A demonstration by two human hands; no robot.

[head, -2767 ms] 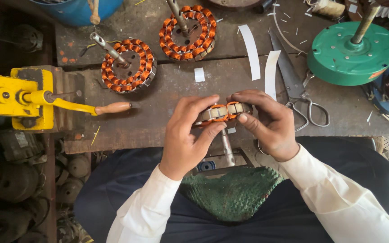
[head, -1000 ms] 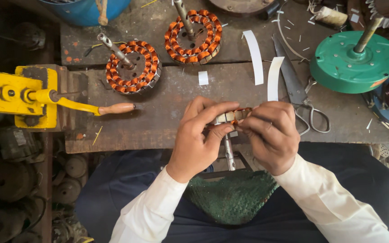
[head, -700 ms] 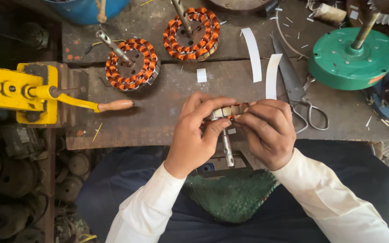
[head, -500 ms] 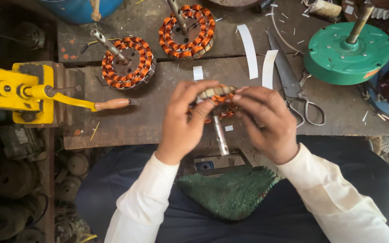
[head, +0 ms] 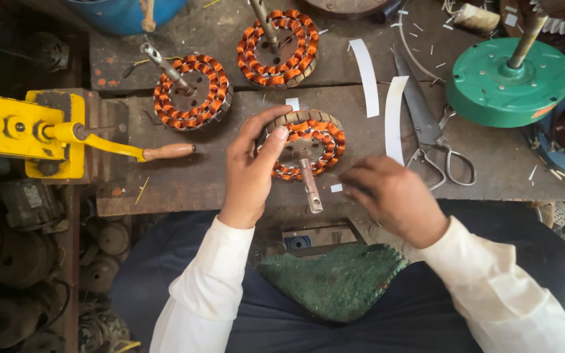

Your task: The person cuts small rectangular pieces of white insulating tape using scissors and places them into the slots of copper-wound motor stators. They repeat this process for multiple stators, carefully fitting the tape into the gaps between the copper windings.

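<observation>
Near the front edge of the counter [head: 165,189], about its middle: the work in hand. Far right corner, a large green round motor housing [head: 510,82] with its spindle up; left end, a yellow lever press [head: 27,131]. Toward the back edge, two copper-wound stators [head: 191,93] [head: 277,47], well apart from the hands.

Between them and the front edge, the held stator [head: 302,144], lying flat, its shaft [head: 310,186] pointing at the front edge and tilted up a little. For steady work, judging by this: keep the stator flat on the counter, press on the steel rim and not on the copper coils, and leave the shaft free so that the piece can turn.

Left hand [head: 250,173]: spread, not clenched, thumb on the far left rim, fingers laid over the near left windings, bracing the stator and not lifting it. Right hand [head: 393,196]: just right of the shaft, close to the front edge, apart from the stator, fingers curled loosely together; cannot tell whether anything is pinched inside.

Right of the stator, scissors [head: 436,140] lying shut, beside two white paper strips [head: 366,77] [head: 393,117]. Just beside the right hand, a tiny white paper scrap [head: 337,188].
</observation>
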